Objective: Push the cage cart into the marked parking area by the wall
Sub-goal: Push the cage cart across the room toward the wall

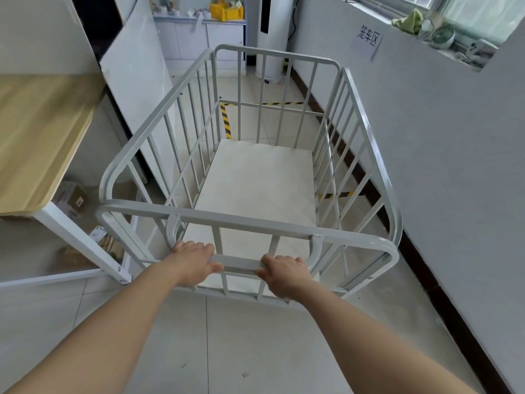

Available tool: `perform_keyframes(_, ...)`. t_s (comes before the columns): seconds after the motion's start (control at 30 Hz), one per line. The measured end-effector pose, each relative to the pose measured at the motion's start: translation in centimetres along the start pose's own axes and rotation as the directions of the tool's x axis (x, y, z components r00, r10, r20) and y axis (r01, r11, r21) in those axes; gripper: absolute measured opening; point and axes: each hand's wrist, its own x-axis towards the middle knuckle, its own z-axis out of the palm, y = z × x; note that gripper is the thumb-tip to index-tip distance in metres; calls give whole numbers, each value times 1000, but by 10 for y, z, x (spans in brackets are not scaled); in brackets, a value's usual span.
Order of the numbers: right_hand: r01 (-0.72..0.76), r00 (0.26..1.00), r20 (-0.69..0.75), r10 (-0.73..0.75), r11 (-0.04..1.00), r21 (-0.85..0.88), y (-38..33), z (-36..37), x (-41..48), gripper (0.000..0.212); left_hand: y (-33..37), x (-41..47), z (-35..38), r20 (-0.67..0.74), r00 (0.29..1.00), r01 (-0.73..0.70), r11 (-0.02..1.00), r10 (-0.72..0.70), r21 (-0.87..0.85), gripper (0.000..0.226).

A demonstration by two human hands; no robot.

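Item: cage cart (255,177), white barred frame, empty, long axis running near to far.
Location: beside the right wall (426,166), its far part already over the striped floor tape (225,120) of the parking area.
Left hand (193,263): fingers wrapped over the near handle bar (241,264).
Right hand (284,274): clenched on the same bar, level with the left.
Key relation: marked bay lies straight ahead, far of both hands; a square forward push seems needed.

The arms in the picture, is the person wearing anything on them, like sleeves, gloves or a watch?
No. Both forearms are bare all the way to the bottom edge of the picture, with no sleeve showing. The left hand and the right hand wear no gloves, and no watch, bracelet or ring shows from this side. The fingers look short and rounded, with no markings on them.
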Motion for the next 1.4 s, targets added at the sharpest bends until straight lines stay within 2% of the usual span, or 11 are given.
perform_keyframes(0.63,-122,992,19,121,992,29,1,-73,151,43,-78,140,-79,-40,996,-81,996,82,41,49)
perform_keyframes(1.07,-105,994,13,105,992,62,1,-117,240,43,-128,218,-132,-18,994,-109,992,110,58,47)
perform_keyframes(1.27,-87,996,-6,88,993,85,6,-141,281,42,-147,257,-158,-18,996,-89,991,92,104,39)
perform_keyframes(1.4,-80,997,-9,81,993,86,14,-156,308,42,-151,282,-175,-28,996,-78,990,82,118,42)
